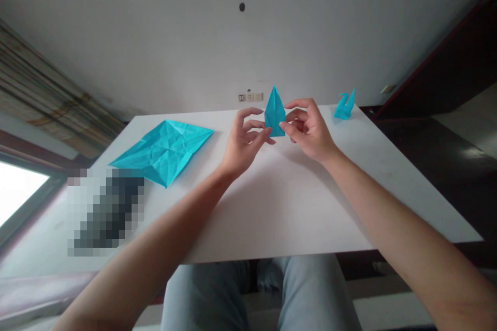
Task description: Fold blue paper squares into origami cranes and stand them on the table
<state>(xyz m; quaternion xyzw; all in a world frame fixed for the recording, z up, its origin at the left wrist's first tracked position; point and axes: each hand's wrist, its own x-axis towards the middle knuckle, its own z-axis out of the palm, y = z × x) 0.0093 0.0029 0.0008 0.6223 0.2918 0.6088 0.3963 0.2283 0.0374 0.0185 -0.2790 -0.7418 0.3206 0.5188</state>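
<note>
One white table (279,207) beneath everything. Left of hands, creased blue paper sheet (163,152) lies flat, unfolded; right of hands, well apart, small blue paper crane (344,108) sits. Between hands, pointed blue folded paper (274,113) stands upright, tip up, above table. Left hand (245,146) open, fingers spread, one tip at paper's lower edge; right hand (310,132) narrow, pinching paper's right side.
</note>
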